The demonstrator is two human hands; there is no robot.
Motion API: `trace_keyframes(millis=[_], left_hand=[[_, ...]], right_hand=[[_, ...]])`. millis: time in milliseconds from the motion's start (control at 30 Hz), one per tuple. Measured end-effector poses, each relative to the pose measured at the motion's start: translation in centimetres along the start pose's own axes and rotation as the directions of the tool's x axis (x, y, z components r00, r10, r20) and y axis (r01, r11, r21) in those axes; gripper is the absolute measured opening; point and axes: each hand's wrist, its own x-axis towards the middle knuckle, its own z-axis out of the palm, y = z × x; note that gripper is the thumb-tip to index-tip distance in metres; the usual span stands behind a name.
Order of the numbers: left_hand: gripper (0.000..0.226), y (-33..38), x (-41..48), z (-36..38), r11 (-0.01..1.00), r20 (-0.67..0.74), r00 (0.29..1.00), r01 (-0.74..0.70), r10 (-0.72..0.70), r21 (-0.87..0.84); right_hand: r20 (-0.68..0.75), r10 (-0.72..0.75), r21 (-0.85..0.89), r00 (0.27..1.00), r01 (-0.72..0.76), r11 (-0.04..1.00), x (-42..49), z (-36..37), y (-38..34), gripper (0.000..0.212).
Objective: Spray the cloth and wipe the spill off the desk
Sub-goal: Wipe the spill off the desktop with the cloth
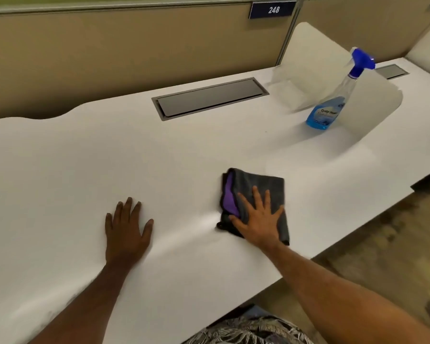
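A folded dark grey cloth with a purple inner layer lies on the white desk, near its front edge. My right hand presses flat on the cloth with fingers spread. A faint wet streak runs left of the cloth. My left hand rests flat on the bare desk, fingers apart, holding nothing. A clear spray bottle with blue liquid and a blue trigger head stands upright at the back right, out of both hands' reach.
A grey cable hatch is sunk into the desk at the back. A white curved divider stands behind the bottle. Tan partition panels rise behind the desk, one bearing a "248" sign. The desk's right edge drops to the floor.
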Motion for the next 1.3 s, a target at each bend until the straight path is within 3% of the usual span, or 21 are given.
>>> trace_keyframes(millis=[100,200,300,400,533,633,700,767,867,933,1000,1100,1167,1233,1300], left_hand=[[0.076,0.3,-0.4,0.0,1.0,-0.001,1.0,-0.008,0.008,0.008],[0.079,0.1,-0.6,0.0,1.0,0.023,1.0,-0.017,0.016,0.024],[0.078,-0.6,-0.9,0.2,0.999,0.026,0.999,-0.036,0.036,0.006],[0.075,-0.2,-1.8,0.3,0.999,0.027,0.999,-0.037,0.037,-0.003],[0.074,0.6,-3.4,0.2,0.998,0.031,0.998,-0.05,0.049,0.026],[0.073,2.1,-3.6,0.2,0.999,0.044,0.999,-0.03,0.028,0.045],[0.073,4.0,-3.3,0.5,0.999,0.049,0.999,-0.018,0.016,0.032],[0.071,6.5,-2.8,0.9,0.999,0.049,0.998,-0.042,0.041,0.018],[0.072,9.2,-2.1,2.0,0.996,0.092,0.992,-0.086,0.085,0.008],[0.078,10.0,-1.8,2.8,0.996,0.099,0.991,-0.087,0.087,-0.002],[0.085,10.5,-1.6,3.5,0.997,0.072,0.994,-0.078,0.078,0.003],[0.084,11.1,-1.2,4.2,0.999,0.059,0.998,-0.031,0.03,0.016],[0.084,11.4,-0.9,4.4,1.0,0.058,0.998,0.005,-0.006,0.023],[0.08,11.8,-0.6,4.6,0.999,0.061,0.998,0.029,-0.032,0.042],[0.075,12.1,-0.5,4.6,0.998,0.059,0.997,0.046,-0.049,0.045]], right_hand=[[0.012,-0.276,-0.02,0.961,0.277,0.961,-3.0,2.2,-4.7,0.078],[0.03,-0.553,-0.077,0.833,0.553,0.83,-5.9,4.1,-7.3,0.077],[0.0,-0.629,-0.103,0.778,0.626,0.773,-6.2,4.0,-6.1,0.068],[-0.014,-0.536,-0.093,0.844,0.533,0.841,-4.5,2.4,-2.9,0.063],[-0.027,-0.227,-0.051,0.973,0.226,0.973,-1.0,0.2,0.1,0.067],[0.011,-0.095,-0.044,0.995,0.096,0.994,0.3,-0.2,-0.3,0.073],[0.012,-0.126,-0.042,0.992,0.127,0.991,-0.1,0.4,-1.4,0.079],[0.013,-0.276,-0.037,0.961,0.276,0.96,-1.2,1.1,-2.0,0.081],[0.007,-0.561,-0.087,0.828,0.559,0.825,-1.9,1.9,-0.4,0.074],[-0.008,-0.608,-0.105,0.794,0.604,0.79,-0.9,1.5,1.9,0.068],[-0.04,-0.536,-0.085,0.843,0.532,0.842,1.4,0.4,4.2,0.066],[-0.045,-0.265,-0.04,0.963,0.263,0.964,5.3,-1.6,6.5,0.07],[-0.031,-0.123,-0.017,0.992,0.122,0.992,7.3,-2.4,6.8,0.073],[-0.03,-0.071,0.0,0.997,0.071,0.997,8.3,-2.5,6.2,0.077],[-0.031,-0.114,-0.002,0.993,0.114,0.994,8.4,-2.1,5.2,0.08]])
